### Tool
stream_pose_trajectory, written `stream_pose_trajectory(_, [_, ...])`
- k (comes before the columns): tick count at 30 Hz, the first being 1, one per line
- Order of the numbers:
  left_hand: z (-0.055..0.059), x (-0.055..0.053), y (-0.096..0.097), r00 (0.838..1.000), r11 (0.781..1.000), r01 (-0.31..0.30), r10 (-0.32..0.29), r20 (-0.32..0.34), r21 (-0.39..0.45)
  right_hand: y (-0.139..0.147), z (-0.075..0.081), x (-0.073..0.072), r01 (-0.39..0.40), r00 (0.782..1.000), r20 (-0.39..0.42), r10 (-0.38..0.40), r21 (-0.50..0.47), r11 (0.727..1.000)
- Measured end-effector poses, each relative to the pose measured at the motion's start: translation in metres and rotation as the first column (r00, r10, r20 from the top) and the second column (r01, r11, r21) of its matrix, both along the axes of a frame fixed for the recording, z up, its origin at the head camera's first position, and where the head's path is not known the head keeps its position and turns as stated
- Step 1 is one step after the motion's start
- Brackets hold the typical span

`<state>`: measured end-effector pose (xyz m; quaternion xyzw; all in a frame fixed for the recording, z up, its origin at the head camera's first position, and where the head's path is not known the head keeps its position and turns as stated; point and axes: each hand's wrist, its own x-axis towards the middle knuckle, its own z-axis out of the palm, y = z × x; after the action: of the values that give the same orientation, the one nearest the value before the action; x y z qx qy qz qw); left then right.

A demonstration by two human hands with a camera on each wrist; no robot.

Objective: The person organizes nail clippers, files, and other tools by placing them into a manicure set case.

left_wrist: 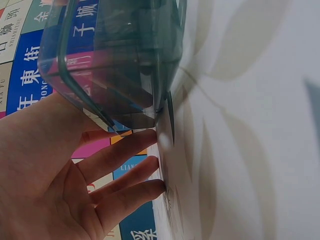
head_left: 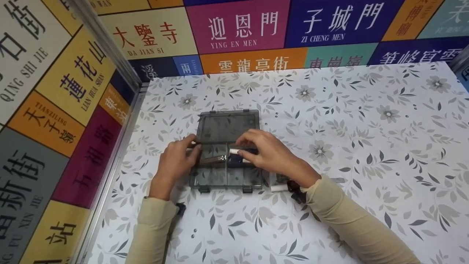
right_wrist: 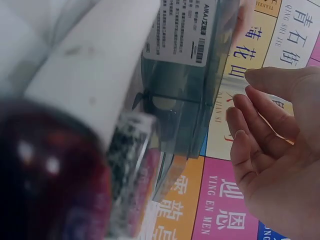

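A smoky clear compartment box (head_left: 209, 179) lies with its lid (head_left: 229, 126) laid back. My left hand (head_left: 174, 157) rests at its left edge, thumb by the rim. In the left wrist view its fingers (left_wrist: 132, 172) are extended under the box's corner, the thumb hidden. A metal nail clipper (head_left: 213, 160) lies in a left compartment. Over the right compartments, my right hand (head_left: 269, 152) pinches a small dark nail polish bottle with a white cap (head_left: 234, 151) between thumb and index finger. Another dark blue bottle (head_left: 236, 160) lies just below it, partly hidden.
Right of the box, under my right wrist, lies a dark red nail polish bottle (right_wrist: 52, 175) with a long white cap (right_wrist: 95, 65). Near it are a speckled, glittery clear item (right_wrist: 131, 160) and a flat grey strip (head_left: 338, 180). Lettered panels (head_left: 238, 25) stand behind the floral tabletop (head_left: 351, 146).
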<state>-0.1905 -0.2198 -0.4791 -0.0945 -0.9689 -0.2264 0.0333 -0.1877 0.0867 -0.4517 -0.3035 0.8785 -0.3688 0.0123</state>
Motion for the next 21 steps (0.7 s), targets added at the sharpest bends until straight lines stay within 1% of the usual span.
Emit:
stream_pose_trajectory(5, [0.0, -0.001, -0.001, 1.0, 1.0, 0.003, -0.003, 0.007, -0.001, 0.007, 0.001, -0.001, 0.008, 1.0, -0.02, -0.008, -0.014, 1.0])
stream_pose_trajectory(9, [0.001, -0.001, -0.001, 1.0, 1.0, -0.001, 0.001, 0.016, 0.0, 0.015, 0.0, 0.0, 0.015, 1.0, -0.017, -0.016, -0.032, 0.999])
stream_pose_trajectory(13, [0.002, -0.001, -0.001, 1.0, 1.0, -0.005, 0.005, 0.016, 0.005, 0.023, 0.0, 0.002, 0.01, 1.0, 0.003, -0.01, -0.051, 0.999])
stream_pose_trajectory(21, [0.0, 0.0, 0.0, 1.0, 1.0, 0.01, -0.01, -0.009, 0.02, 0.038, -0.001, 0.009, 0.005, 1.0, 0.03, -0.004, -0.028, 1.0])
